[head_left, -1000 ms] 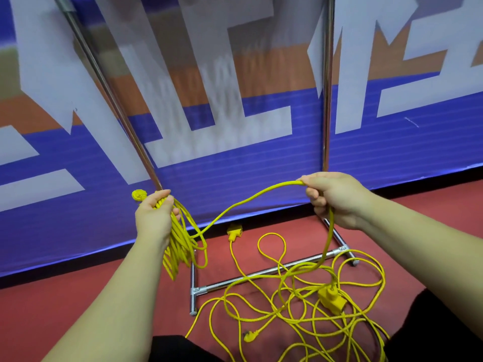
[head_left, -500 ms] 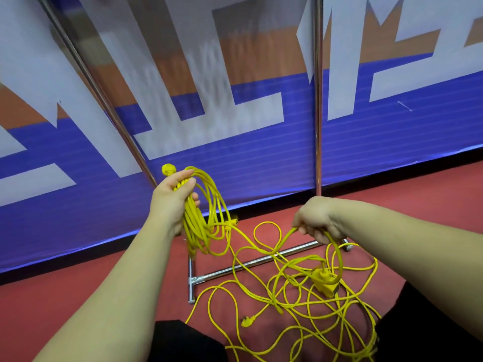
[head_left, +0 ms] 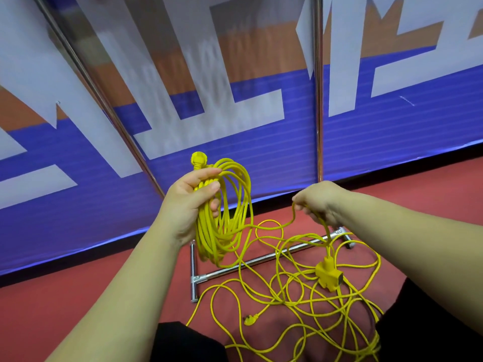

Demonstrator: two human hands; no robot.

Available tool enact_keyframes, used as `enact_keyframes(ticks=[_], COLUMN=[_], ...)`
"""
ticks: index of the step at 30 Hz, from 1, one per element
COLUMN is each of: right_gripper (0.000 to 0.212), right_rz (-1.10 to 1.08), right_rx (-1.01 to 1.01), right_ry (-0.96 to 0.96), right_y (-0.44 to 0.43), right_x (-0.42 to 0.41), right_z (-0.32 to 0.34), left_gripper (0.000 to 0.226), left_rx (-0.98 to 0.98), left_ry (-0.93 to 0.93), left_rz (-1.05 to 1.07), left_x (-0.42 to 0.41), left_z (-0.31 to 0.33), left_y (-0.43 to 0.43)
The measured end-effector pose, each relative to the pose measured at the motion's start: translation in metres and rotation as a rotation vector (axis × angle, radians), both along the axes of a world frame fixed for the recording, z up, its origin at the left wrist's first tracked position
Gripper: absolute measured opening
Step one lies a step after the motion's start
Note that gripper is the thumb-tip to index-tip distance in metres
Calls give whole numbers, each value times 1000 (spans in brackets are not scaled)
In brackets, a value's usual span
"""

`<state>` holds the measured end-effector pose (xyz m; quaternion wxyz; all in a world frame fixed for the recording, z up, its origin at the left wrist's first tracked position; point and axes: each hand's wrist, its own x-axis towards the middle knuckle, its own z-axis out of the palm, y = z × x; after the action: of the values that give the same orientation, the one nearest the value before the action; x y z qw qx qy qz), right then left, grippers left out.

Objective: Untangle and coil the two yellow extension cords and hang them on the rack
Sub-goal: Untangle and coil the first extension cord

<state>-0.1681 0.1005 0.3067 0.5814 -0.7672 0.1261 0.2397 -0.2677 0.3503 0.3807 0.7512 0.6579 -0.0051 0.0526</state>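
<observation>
Head view: left hand [head_left: 189, 202] grips the coiled yellow cord [head_left: 209, 236] above the rack base bar [head_left: 251, 263], with the plug [head_left: 198, 160] sticking up past the fingers. Right hand [head_left: 320, 202] pinches a strand of the loose cord tangle [head_left: 287, 299]. The tangle lies on the red floor [head_left: 78, 296] across and in front of the bar, with the socket block [head_left: 328, 275] in it.

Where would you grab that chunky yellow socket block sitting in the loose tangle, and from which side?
Probably by its narrow neck, coming from above. The socket block points neck-up, where the cord running down from the right hand enters it, so fingers can close round that taper. Its wider lower body sits among loose loops that crowd the sides.
</observation>
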Motion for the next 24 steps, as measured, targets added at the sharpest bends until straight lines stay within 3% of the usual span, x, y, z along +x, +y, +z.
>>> enact_keyframes(ticks=[7, 15, 20, 24], right_gripper=[22, 13, 29, 27], right_rz=[-7, -8, 109, 119], right_rx=[242, 407, 447, 438], right_ry=[-68, -190, -182, -204], right_y=[0, 3, 4, 5], right_x=[-2, -6, -12, -17], right_z=[36, 50, 59, 65], left_gripper=[34, 66, 77, 84], left_rx=[-7, -87, -82, -44], left_ry=[130, 217, 235, 223], left_rz=[-112, -169, -152, -109], left_x=[-4, -3, 2, 3], left_z=[-16, -25, -32, -35], left_y=[-20, -40, -45, -53])
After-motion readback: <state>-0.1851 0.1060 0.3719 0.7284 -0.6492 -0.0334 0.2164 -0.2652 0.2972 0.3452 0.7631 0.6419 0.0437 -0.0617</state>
